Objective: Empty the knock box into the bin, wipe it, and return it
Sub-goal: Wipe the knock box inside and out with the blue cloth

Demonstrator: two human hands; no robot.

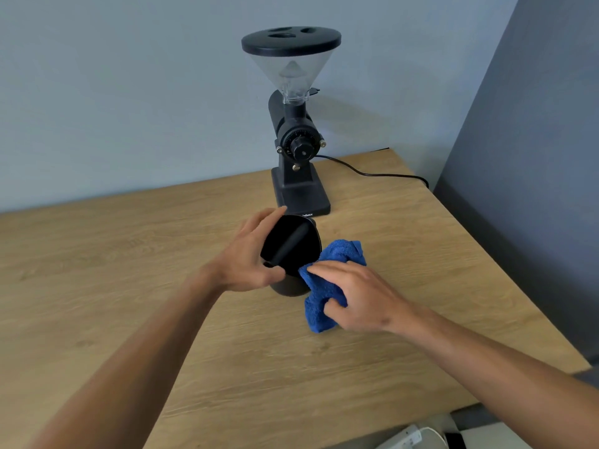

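Note:
A black round knock box (pixel 291 246) with a bar across its mouth stands tilted toward me on the wooden table (pixel 129 270). My left hand (pixel 249 254) grips its left rim and side. My right hand (pixel 353 294) holds a bunched blue cloth (pixel 334 277) pressed against the box's right rim. The inside of the box looks dark; I cannot tell whether anything lies in it. No bin is in view.
A black coffee grinder (pixel 296 140) with a clear hopper stands just behind the knock box, near the wall. Its black cable (pixel 372 173) trails right across the table. The table's right edge runs diagonally; white objects (pixel 408 437) lie below its front corner.

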